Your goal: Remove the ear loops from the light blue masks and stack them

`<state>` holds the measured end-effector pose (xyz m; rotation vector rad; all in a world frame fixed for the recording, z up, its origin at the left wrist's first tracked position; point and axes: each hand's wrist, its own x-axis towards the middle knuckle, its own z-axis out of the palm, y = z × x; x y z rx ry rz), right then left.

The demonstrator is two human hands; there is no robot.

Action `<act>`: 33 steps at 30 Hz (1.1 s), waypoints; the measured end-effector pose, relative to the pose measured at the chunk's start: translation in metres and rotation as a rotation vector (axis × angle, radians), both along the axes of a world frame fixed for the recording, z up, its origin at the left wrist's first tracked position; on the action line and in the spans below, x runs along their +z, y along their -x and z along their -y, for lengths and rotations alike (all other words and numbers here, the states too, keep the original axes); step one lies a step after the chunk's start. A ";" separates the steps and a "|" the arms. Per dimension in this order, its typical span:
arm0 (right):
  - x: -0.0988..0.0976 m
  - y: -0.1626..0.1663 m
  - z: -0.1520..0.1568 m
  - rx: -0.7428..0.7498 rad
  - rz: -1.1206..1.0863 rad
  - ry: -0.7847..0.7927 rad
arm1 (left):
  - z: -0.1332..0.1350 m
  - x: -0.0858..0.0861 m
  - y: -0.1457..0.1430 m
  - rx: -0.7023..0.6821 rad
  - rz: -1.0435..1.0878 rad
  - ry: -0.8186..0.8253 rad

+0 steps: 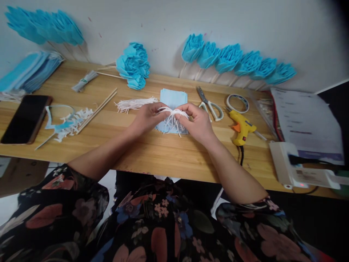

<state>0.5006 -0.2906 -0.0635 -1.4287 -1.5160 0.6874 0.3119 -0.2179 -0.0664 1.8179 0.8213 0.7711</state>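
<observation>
Between my hands, a bunch of white elastic cords [174,115] fans out, its loose ends hanging down. My left hand [150,117] pinches it from the left, and my right hand [196,122] pinches it from the right. Under the cords lies a pile of light blue mask sheets [173,96], partly covered by my hands. Another bundle of white cords [135,104] rests on the table just beyond my left hand. Scissors with pale handles [208,103] lie beyond my right hand.
Blue fabric flowers on sticks [229,58] lean along the wall. A yellow glue gun [243,127], tape roll [237,103] and power strip [286,165] are at right. At left are a phone [25,118], face masks [32,71], wooden sticks [98,110] and cut mask scraps [69,123].
</observation>
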 end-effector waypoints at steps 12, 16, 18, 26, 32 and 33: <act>-0.001 0.000 0.000 0.027 -0.022 0.029 | 0.001 -0.001 -0.001 0.032 -0.036 -0.156; 0.000 0.002 0.000 -0.049 0.023 -0.022 | 0.004 0.000 0.000 0.163 0.019 -0.396; 0.000 0.003 0.000 -0.092 0.051 -0.080 | 0.007 0.002 0.001 0.225 0.009 -0.517; -0.002 0.007 0.001 -0.151 0.217 -0.130 | 0.008 -0.008 -0.005 0.197 -0.074 -0.632; -0.007 0.009 0.001 -0.153 0.285 -0.192 | 0.009 -0.010 -0.007 0.230 -0.105 -0.716; -0.008 0.009 0.001 -0.154 0.298 -0.206 | 0.009 -0.010 -0.006 0.231 -0.122 -0.701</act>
